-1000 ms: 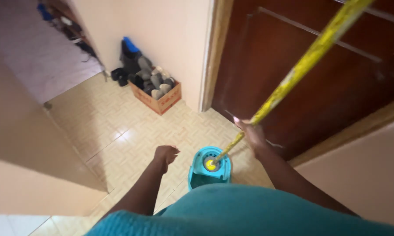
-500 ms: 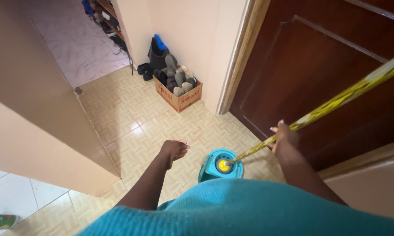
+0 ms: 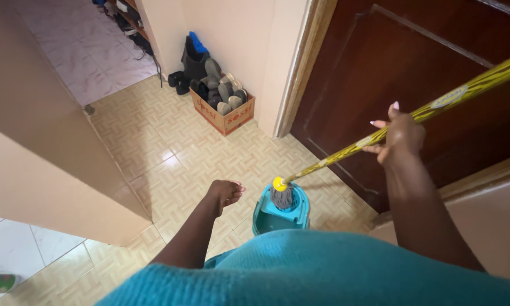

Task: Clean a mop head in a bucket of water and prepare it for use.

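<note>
- mop handle (image 3: 436, 107) is yellow with a darker mottled, kinda snakeskin pattern, plus a pale oval label
- mop head (image 3: 282, 196) is grey strings under a bright yellow collar
- bucket (image 3: 281, 212) is teal/turquoise
- floor (image 3: 170, 153) is cream-yellow tile with a little basket-weave pattern, glossy
- door (image 3: 413, 73) is deep reddish-brown wood
- walls (image 3: 238, 39) are a pale peachy cream
- cardboard box (image 3: 223, 118) is tan with red print, stuffed with grey and black shoes
- sweater (image 3: 323, 272) is a teal knit
- right hand (image 3: 401, 136) has pale pink nails
</note>
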